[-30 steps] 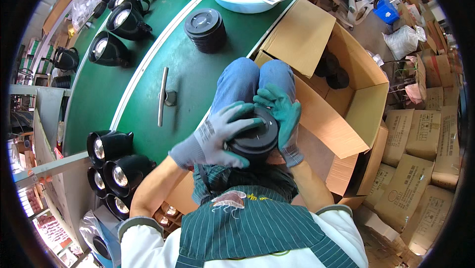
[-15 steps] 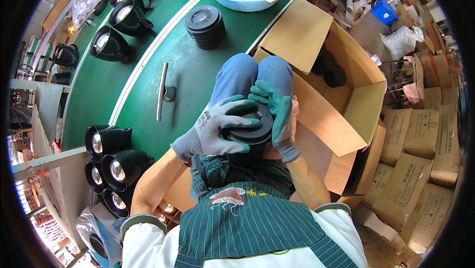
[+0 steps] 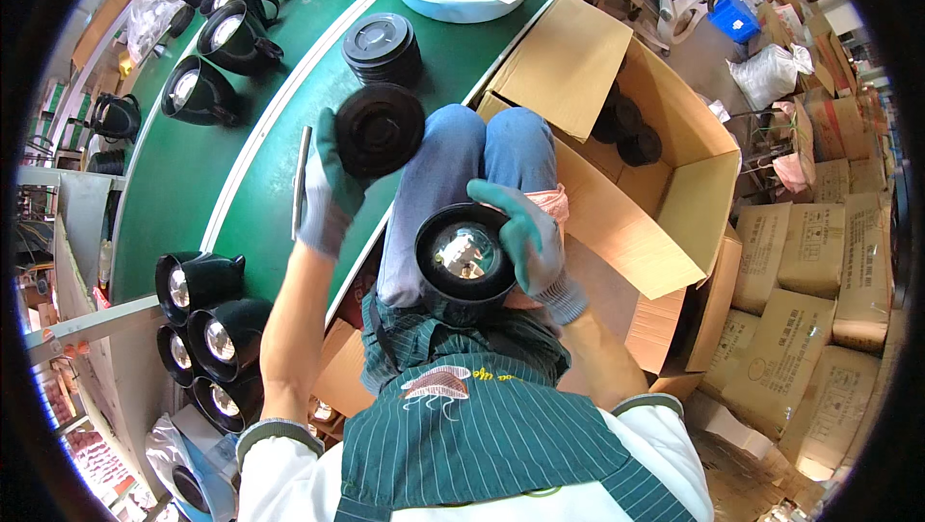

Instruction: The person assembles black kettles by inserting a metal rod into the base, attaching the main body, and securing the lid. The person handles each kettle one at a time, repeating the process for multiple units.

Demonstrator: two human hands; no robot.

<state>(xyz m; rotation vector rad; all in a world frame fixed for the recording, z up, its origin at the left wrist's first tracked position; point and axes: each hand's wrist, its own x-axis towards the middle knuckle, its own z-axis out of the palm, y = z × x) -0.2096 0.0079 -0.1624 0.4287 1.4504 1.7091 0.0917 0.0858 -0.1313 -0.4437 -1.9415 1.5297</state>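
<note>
My left hand (image 3: pixel 334 192), in a grey-and-green glove, grips a round black lid (image 3: pixel 380 133) by its left edge, with the underside facing up, above the green table's near edge. In my lap stands a black vacuum jug (image 3: pixel 464 254), uncovered, its shiny silver liner showing. My right hand (image 3: pixel 530 238), gloved the same way, is wrapped around the jug's right side; part of its grip is hidden. Beyond the held lid is a stack of black lids (image 3: pixel 383 48) on the table. A metal rod (image 3: pixel 300 175), partly behind my left hand, rises beside it.
Several black jugs (image 3: pixel 200 93) line the far left of the green table (image 3: pixel 260 151); more jugs (image 3: pixel 220 339) lie at lower left. A blue basin (image 3: pixel 453 7) sits at the back. An open cardboard box (image 3: pixel 674 194) holding black parts stands right, near stacked cartons (image 3: pixel 790 353).
The lid has come off the jug and moved up and left in my left hand, turning underside up. My right hand stays by the jug, its fingers now on the jug's side.
</note>
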